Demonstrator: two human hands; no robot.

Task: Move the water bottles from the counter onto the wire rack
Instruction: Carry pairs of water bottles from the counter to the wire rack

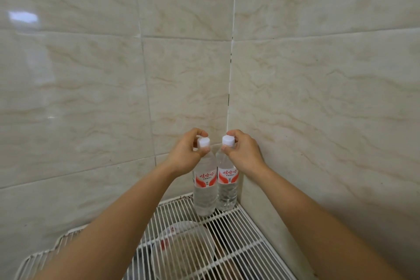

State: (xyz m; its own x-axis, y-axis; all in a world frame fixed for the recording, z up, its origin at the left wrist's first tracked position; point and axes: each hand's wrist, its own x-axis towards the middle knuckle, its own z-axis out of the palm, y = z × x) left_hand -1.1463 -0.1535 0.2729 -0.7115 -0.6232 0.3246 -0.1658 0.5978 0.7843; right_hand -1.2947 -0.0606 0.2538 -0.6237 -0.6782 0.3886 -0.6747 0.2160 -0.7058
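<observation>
Two clear water bottles with white caps and red-and-white labels stand upright side by side in the far corner of the white wire rack [236, 229]. My left hand [186, 154] grips the neck of the left bottle [205, 191] just under its cap. My right hand [243, 153] pinches the neck of the right bottle [227, 188] in the same way. Both bottle bases rest on the rack wires, and the two bottles touch or nearly touch each other.
Beige marbled tile walls meet in a corner directly behind the bottles. Under the rack wires sits a clear plastic bowl or lid [181, 250] with other dark items I cannot make out. My forearms stretch over the rack from the near side.
</observation>
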